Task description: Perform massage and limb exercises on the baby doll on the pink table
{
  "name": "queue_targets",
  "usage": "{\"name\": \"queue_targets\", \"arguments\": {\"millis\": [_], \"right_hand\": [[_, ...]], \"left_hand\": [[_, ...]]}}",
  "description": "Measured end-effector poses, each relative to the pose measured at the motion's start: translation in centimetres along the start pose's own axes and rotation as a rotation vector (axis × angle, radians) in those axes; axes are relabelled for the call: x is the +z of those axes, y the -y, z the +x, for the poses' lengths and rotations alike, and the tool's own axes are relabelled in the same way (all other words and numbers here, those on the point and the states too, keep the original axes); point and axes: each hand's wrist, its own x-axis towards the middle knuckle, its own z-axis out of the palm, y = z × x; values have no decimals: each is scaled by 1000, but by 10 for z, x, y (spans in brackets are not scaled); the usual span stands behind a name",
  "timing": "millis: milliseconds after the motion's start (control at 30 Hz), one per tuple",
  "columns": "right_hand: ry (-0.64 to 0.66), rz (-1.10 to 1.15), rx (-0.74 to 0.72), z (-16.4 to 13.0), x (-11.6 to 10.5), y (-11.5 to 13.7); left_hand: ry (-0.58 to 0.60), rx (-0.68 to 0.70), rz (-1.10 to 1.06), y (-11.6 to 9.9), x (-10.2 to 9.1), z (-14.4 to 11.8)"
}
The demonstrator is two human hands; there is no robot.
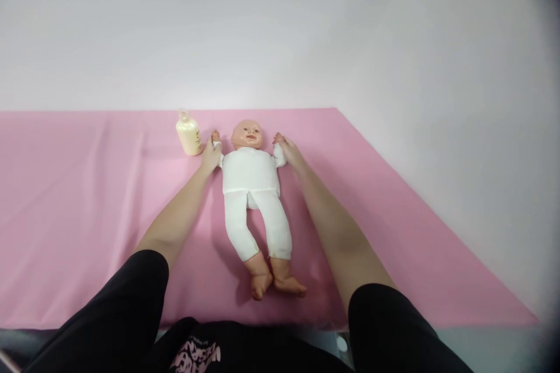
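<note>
The doll lies on its back in the middle of the pink cloth, its long axis running almost straight away from you, head far and bare feet near, legs angled slightly to your right. Your left hand sits at the doll's arm on your left, your right hand at the other arm, so each hand is level with its shoulders and equally close. The fingers of both hands look wrapped around the doll's small hands or wrists, though at this distance you can't quite tell whether they clamp or merely rest there. The doll's head and feet are smooth, hard-looking plastic; its torso and legs are in soft white fabric, loosely stuffed and creased at the hips. Just outside your left hand stands a pale yellow bottle, rounded and glossy, near it but apparently not touching. The cloth is thin, with faint fold lines.
</note>
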Motion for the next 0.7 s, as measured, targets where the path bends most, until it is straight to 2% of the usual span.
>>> {"name": "queue_targets", "arguments": {"millis": [67, 100, 167, 267, 367, 433, 500, 533, 600, 700], "right_hand": [[72, 116, 33, -3, -12, 14], [151, 159, 7, -5, -21, 23], [321, 181, -71, -12, -41, 44], [522, 74, -96, -28, -66, 77], [756, -139, -33, -45, -72, 105], [911, -218, -12, -53, -66, 118], [1017, -273, -15, -58, -57, 123], [1046, -302, -23, -58, -54, 124], [1056, -358, -46, -56, -50, 122], [930, -378, -80, -48, -52, 111]], "left_hand": [[-64, -133, -63, -11, -4, 7], [-69, -160, -103, -20, -9, 11], [19, -99, -174, -41, -26, 17], [355, 69, -241, -78, -59, 19], [750, 184, -34, -111, -82, 7], [1041, 231, 103, -126, -83, -6], [1229, 281, 201, -133, -74, -19], [1265, 297, 237, -134, -69, -24], [1265, 317, 281, -134, -60, -30], [1161, 330, 282, -126, -57, -27]]}}
